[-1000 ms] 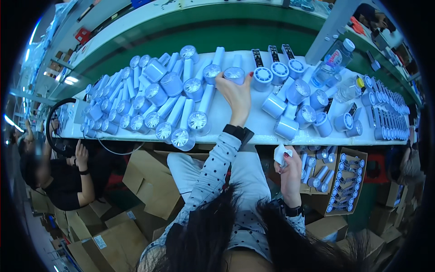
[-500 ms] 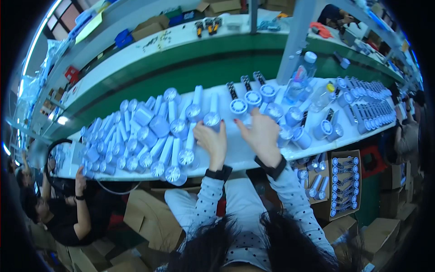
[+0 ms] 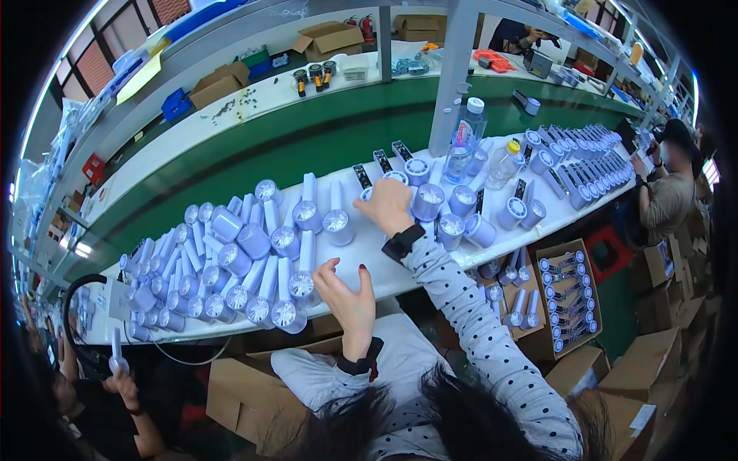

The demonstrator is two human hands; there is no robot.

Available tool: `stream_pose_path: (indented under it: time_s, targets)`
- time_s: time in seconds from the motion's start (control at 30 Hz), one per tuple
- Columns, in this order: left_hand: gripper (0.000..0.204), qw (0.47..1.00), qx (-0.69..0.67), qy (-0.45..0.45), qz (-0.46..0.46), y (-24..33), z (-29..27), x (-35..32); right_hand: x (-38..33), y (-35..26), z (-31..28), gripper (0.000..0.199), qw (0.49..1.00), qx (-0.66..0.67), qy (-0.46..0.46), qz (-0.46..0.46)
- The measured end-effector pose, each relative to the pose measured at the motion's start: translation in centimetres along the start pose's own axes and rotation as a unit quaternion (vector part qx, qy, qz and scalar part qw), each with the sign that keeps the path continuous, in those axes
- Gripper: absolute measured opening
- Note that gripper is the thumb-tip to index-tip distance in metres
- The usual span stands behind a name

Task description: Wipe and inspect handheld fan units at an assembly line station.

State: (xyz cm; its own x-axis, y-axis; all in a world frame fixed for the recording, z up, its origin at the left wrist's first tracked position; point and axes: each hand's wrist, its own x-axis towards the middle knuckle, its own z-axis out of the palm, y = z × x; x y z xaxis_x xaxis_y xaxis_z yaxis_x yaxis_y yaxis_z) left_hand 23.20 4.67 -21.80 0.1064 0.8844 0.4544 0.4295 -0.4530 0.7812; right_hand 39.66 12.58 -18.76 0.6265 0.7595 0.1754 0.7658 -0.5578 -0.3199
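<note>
My left hand hovers over the table's front part, palm partly up, thumb and fingers apart with nothing in them. Beyond it lies a pale lilac handheld device with a round clear faceted head and a straight handle pointing away. My right hand is curled over the front of a short row of similar devices with bare circuit boards in their handles. It partly covers the round heads of two of them. Its fingertips are hidden, so what they grip cannot be seen.
Many lilac devices are heaped at left; more stand in rows at far right. A clear bottle and a yellow-capped jar stand behind. Boxed devices sit below the table. Co-workers are at left and right.
My left hand has let go of a lilac device and drawn back toward me. My right hand has moved away from me onto the circuit-board row. The view has shifted.
</note>
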Motion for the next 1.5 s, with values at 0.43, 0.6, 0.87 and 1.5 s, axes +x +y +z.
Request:
stream_pose_path:
  time_s: [0.43, 0.6, 0.87, 1.5]
  targets:
    - [0.044, 0.895, -0.403, -0.124, -0.144, 2.2, -4.4, -1.8, -11.6, 3.7, -6.9, 0.044, 0.796, 0.590, -0.058, 0.123]
    - [0.067, 0.816, -0.539, -0.152, -0.145, 4.3, -5.0, -2.5, -18.7, -1.3, -9.2, 0.034, 0.654, 0.730, -0.119, 0.160]
    - [0.048, 0.840, -0.494, -0.101, -0.202, 3.4, -9.5, -1.8, -20.1, 2.2, -7.3, 0.032, 0.796, 0.588, -0.135, -0.050]
    - [0.055, 0.888, -0.386, -0.199, -0.153, 3.1, -12.3, -0.7, -17.9, 3.4, -11.6, 0.023, 0.813, 0.578, -0.044, 0.048]
